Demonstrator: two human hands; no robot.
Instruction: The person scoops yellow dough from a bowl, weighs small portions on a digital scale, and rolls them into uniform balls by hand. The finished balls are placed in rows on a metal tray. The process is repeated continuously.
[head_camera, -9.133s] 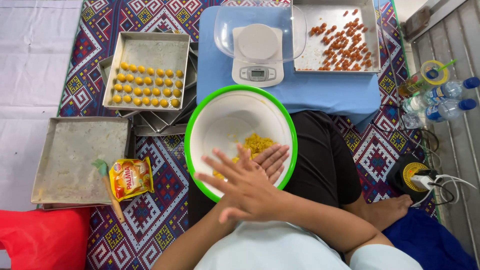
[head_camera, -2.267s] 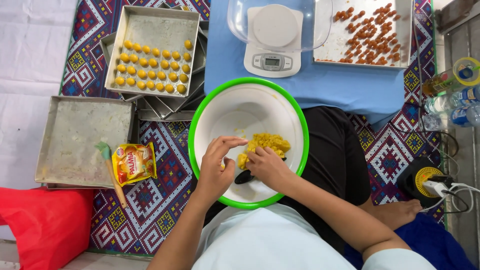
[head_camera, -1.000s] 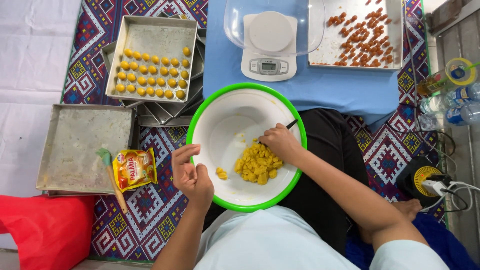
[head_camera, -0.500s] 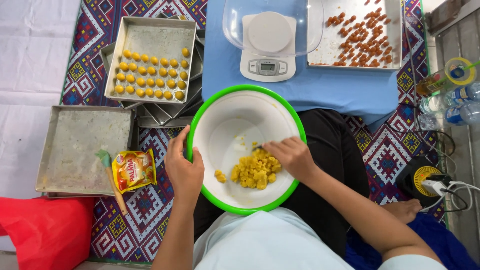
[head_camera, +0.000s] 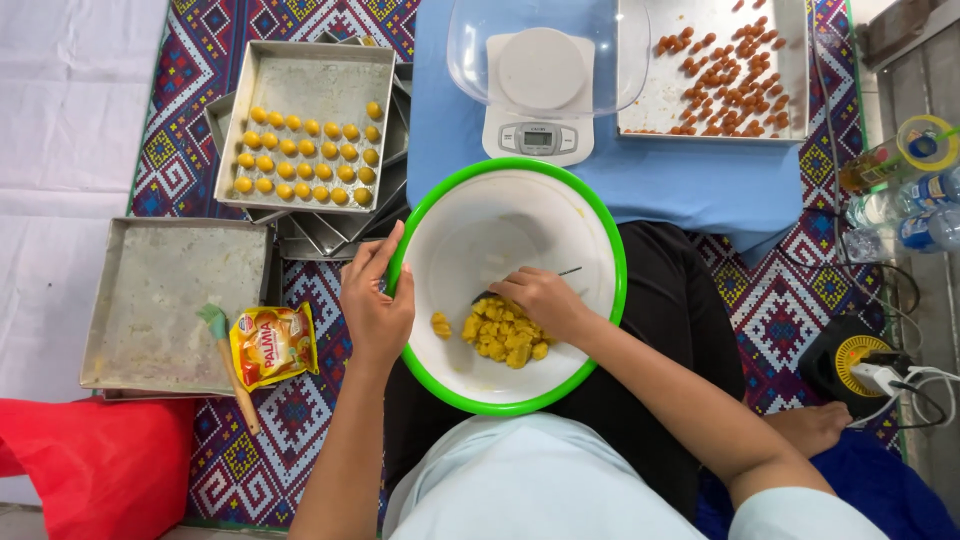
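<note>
1. Dough (head_camera: 505, 338), yellow and broken into chunks, lies in a heap on the floor of the white bowl with the green rim (head_camera: 500, 402), directly under the right hand (head_camera: 540, 300); one small lump (head_camera: 441, 324) sits apart, between the two hands.
2. The right hand is curled down over the heap, fingers closed on a thin dark utensil (head_camera: 568, 271) whose end pokes out just behind the knuckles.
3. The left hand (head_camera: 376, 305) grips the bowl's near-left rim, thumb inside the wall and fingers outside.
4. Left of that hand, a yellow packet (head_camera: 272, 343) and a green-headed brush (head_camera: 228, 365) rest on an empty grey tray (head_camera: 160, 300).
5. Beyond the left hand, a tray of small yellow balls (head_camera: 305, 125) tops a stack of pans.
6. Past the bowl's far rim stands a white kitchen scale (head_camera: 538, 95) on blue cloth (head_camera: 690, 185), with a tray of brown pieces (head_camera: 715, 70) to its right.
</note>
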